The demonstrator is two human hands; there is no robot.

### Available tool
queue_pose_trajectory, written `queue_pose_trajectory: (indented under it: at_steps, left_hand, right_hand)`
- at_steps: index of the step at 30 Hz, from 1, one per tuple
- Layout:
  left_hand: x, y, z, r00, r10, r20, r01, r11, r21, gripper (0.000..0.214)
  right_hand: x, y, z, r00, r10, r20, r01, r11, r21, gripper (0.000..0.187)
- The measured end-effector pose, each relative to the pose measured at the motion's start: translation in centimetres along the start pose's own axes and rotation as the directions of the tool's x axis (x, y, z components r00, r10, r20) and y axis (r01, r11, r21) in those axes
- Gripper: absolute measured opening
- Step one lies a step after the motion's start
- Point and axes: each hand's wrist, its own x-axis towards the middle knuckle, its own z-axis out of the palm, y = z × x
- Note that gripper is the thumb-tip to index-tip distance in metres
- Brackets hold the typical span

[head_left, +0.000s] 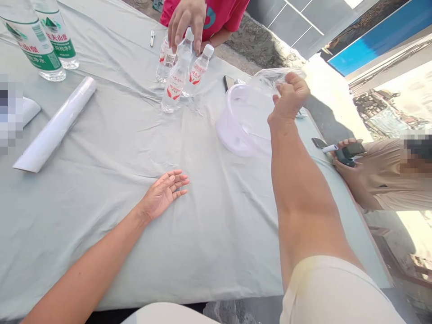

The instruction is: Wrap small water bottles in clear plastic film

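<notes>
My left hand (164, 191) rests on the pale cloth, palm partly up, fingers apart and holding nothing. My right hand (290, 95) is raised at the far right of the table, its fingers closed on crumpled clear plastic film (270, 78). Just left of and below that hand stands a translucent white plastic basin (232, 130), its right side partly hidden by my forearm. Farther back, several small water bottles (173, 90) with red-and-white labels stand close together. A co-worker's hand (189, 20) reaches down over their caps.
A white roll (56, 123) lies at the left, below two large green-labelled water bottles (57, 38). A dark phone (228, 82) is behind the basin, and a nail clipper (152, 38) at the back. At the right edge another person's hands (349, 155) hold a dark object.
</notes>
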Motion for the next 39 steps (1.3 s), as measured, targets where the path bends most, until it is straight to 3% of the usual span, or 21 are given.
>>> queue_pose_trajectory:
  at_steps: [1,2,3,5,7,9,12,15,17,20,22,23,27,30,32,35,39]
  left_hand:
    - [0.0,0.0,0.0,1.0,0.004,0.004,-0.004,1.0,-0.004,0.026]
    - [0.0,-0.1,-0.1,1.0,0.004,0.011,-0.004,1.0,-0.01,0.027]
    - [-0.1,-0.1,-0.1,1.0,0.002,0.02,-0.001,1.0,-0.019,0.028]
    - [-0.1,-0.1,-0.2,0.999,-0.007,0.036,0.009,0.999,-0.051,0.032]
    - [-0.1,-0.1,-0.4,0.999,-0.022,0.045,0.026,0.996,-0.087,0.038]
    - [-0.3,0.0,-0.5,0.997,-0.046,0.068,0.052,0.995,-0.089,0.049]
    - [-0.9,0.1,-0.7,0.993,-0.068,0.101,0.067,0.998,0.005,0.05]
    - [-1.8,0.4,-0.5,0.999,-0.008,0.032,0.004,0.992,0.125,0.041]
    - [-2.3,0.9,-0.2,0.997,0.072,-0.022,-0.067,0.984,0.165,0.04]
    - [-3.0,1.6,0.3,0.985,0.172,-0.016,-0.165,0.966,0.197,0.043]
    - [-3.2,1.8,0.6,0.984,0.178,0.015,-0.176,0.956,0.236,0.05]
    - [-3.3,1.7,0.7,0.987,0.16,0.025,-0.161,0.95,0.268,0.054]
    - [-3.4,0.3,1.1,0.993,0.118,0.005,-0.107,0.883,0.458,0.066]
    - [-3.5,-0.7,1.5,0.986,0.164,0.02,-0.145,0.799,0.583,0.067]
    - [-3.6,-0.9,1.6,0.991,0.132,0.036,-0.125,0.775,0.62,0.072]
    - [-3.5,-0.1,1.3,0.998,0.051,-0.032,-0.022,0.804,0.594,0.077]
    - [-3.1,1.7,0.5,0.972,0.143,-0.188,-0.01,0.819,0.574,0.059]
  right_hand:
    - [-2.1,-1.4,-0.1,0.988,0.068,-0.14,-0.06,0.996,0.061,0.034]
    - [-4.8,-2.9,0.1,0.983,0.064,-0.173,-0.049,0.995,0.091,0.035]
    - [-8.1,-4.3,0.5,0.986,-0.028,-0.164,0.057,0.983,0.174,0.034]
    - [-15.8,-6.8,1.9,0.972,-0.235,-0.026,0.233,0.937,0.261,0.036]
    - [-23.3,-8.4,3.6,0.921,-0.344,0.181,0.278,0.909,0.312,0.033]
    - [-29.2,-9.0,5.2,0.864,-0.365,0.348,0.225,0.896,0.382,0.029]
    - [-34.0,-8.7,6.6,0.792,-0.315,0.523,-0.002,0.856,0.517,0.023]
    - [-35.1,-7.5,6.8,0.748,-0.264,0.609,-0.216,0.771,0.599,0.018]
    - [-34.8,-6.4,6.3,0.796,-0.193,0.574,-0.28,0.724,0.631,0.016]
    - [-33.8,-4.8,5.3,0.938,0.122,0.325,-0.321,0.663,0.676,0.025]
    - [-33.2,-4.1,4.9,0.936,0.31,0.166,-0.336,0.648,0.683,0.035]
    - [-33.1,-4.1,4.9,0.927,0.347,0.142,-0.346,0.648,0.678,0.039]
    - [-33.7,-5.3,5.3,0.923,0.217,0.317,-0.377,0.671,0.639,0.05]
    - [-34.3,-6.6,5.8,0.881,0.14,0.451,-0.41,0.701,0.583,0.045]
    - [-34.4,-6.9,5.9,0.86,0.164,0.483,-0.445,0.704,0.553,0.036]
    - [-33.8,-6.5,5.6,0.864,0.261,0.43,-0.49,0.63,0.602,0.034]
    - [-32.9,-5.5,4.8,0.828,0.391,0.401,-0.56,0.561,0.61,0.034]
